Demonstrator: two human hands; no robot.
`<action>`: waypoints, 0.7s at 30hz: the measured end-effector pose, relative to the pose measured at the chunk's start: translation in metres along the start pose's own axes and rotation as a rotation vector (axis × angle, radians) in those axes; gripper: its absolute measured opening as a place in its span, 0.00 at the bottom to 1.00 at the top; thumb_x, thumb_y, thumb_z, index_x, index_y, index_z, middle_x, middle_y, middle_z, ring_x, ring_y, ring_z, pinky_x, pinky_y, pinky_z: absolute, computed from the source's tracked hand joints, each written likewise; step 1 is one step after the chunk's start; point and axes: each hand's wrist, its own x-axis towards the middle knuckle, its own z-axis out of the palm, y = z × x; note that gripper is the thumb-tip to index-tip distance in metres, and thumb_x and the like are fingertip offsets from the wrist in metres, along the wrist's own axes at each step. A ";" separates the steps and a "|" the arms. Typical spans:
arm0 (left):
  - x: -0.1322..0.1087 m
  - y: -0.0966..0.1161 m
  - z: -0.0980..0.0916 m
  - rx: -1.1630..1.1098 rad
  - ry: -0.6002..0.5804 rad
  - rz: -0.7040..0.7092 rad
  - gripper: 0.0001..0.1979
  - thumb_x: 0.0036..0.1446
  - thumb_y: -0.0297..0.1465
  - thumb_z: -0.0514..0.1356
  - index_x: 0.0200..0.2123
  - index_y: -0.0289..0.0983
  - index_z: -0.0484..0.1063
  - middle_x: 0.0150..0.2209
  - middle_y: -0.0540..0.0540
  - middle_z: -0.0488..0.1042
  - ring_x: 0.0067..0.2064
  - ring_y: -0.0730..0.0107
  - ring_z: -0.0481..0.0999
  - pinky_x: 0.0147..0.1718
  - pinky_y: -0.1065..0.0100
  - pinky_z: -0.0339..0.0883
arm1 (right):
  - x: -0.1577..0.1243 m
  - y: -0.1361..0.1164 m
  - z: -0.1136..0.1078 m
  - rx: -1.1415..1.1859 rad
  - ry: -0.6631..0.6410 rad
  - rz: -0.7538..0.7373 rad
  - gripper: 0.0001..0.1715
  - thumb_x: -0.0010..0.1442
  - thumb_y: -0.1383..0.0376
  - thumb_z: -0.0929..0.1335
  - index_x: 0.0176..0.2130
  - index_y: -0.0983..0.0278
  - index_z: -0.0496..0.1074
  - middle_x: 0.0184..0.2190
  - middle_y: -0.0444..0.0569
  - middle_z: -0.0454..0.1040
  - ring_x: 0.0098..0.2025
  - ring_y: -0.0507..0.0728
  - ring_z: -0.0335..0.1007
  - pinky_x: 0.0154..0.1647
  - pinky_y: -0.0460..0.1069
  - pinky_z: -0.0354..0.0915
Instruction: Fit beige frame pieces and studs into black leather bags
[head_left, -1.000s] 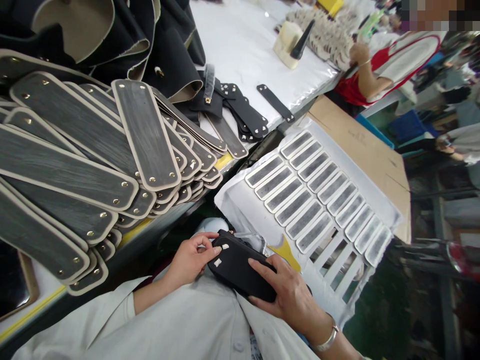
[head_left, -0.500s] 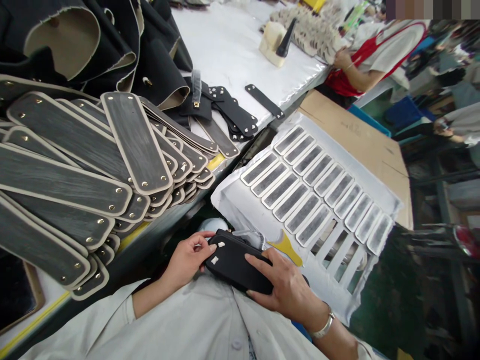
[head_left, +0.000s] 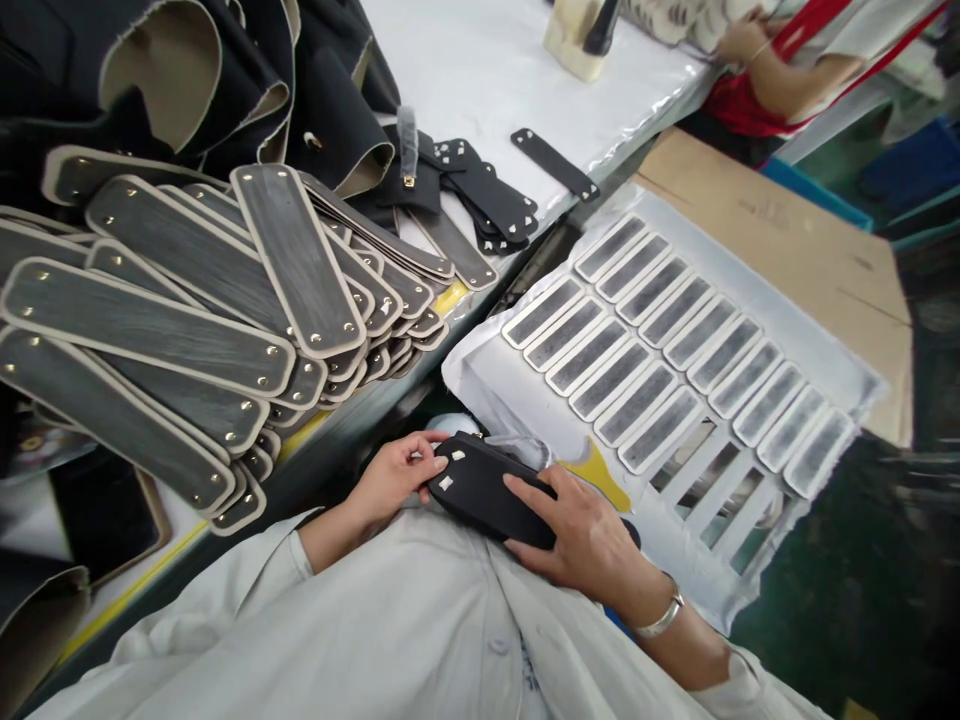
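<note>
In front of my shirt is a black leather piece [head_left: 484,490], long with rounded ends and two white tabs near its left end. The thumb and fingers of my left hand [head_left: 397,478] pinch that end. My right hand [head_left: 589,535] spans the other half, fingers on top, thumb along the near edge. A clear plastic-wrapped part [head_left: 517,445] shows just behind the piece. Beyond the hands lies a white sheet [head_left: 480,365] bearing rows of grey rounded rectangles, with several cut-out openings. A yellow patch [head_left: 600,478] shows on it beside my right hand.
A pile of grey, pale-edged strips with metal studs [head_left: 157,320] covers the table at left. Behind it are folded black leather [head_left: 330,110] and black straps [head_left: 491,195]. A cardboard sheet [head_left: 787,250] is at right, near a co-worker's arm [head_left: 795,80]. A block [head_left: 577,45] stands farther back.
The view has shifted, so the table's things sit farther right and the hands a little higher in the picture. Both hands keep their hold on the black leather piece.
</note>
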 end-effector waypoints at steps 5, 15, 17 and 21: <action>0.003 -0.006 -0.008 -0.039 -0.067 0.014 0.16 0.49 0.36 0.64 0.28 0.34 0.59 0.54 0.40 0.66 0.28 0.79 0.71 0.18 0.76 0.66 | -0.001 -0.004 0.001 -0.069 0.008 -0.007 0.34 0.53 0.54 0.70 0.57 0.60 0.65 0.41 0.55 0.65 0.40 0.61 0.66 0.41 0.57 0.67; 0.011 0.007 -0.022 0.308 -0.194 0.156 0.14 0.50 0.36 0.62 0.31 0.37 0.58 0.52 0.42 0.67 0.28 0.77 0.70 0.23 0.71 0.69 | -0.025 0.009 -0.021 0.066 0.062 0.079 0.30 0.57 0.53 0.68 0.55 0.61 0.64 0.46 0.54 0.69 0.45 0.60 0.69 0.46 0.56 0.67; 0.009 0.015 -0.024 0.532 -0.159 0.277 0.11 0.51 0.35 0.61 0.31 0.37 0.60 0.52 0.41 0.66 0.35 0.71 0.72 0.30 0.67 0.71 | -0.042 0.024 -0.026 0.129 0.118 0.225 0.23 0.59 0.54 0.66 0.50 0.63 0.67 0.41 0.53 0.72 0.41 0.58 0.71 0.43 0.54 0.69; 0.003 0.025 -0.023 0.943 -0.190 0.579 0.04 0.55 0.32 0.56 0.34 0.39 0.64 0.56 0.41 0.65 0.55 0.58 0.64 0.53 0.55 0.62 | -0.084 0.042 -0.023 0.390 0.169 0.555 0.15 0.58 0.54 0.65 0.38 0.63 0.70 0.28 0.47 0.72 0.28 0.53 0.67 0.29 0.49 0.66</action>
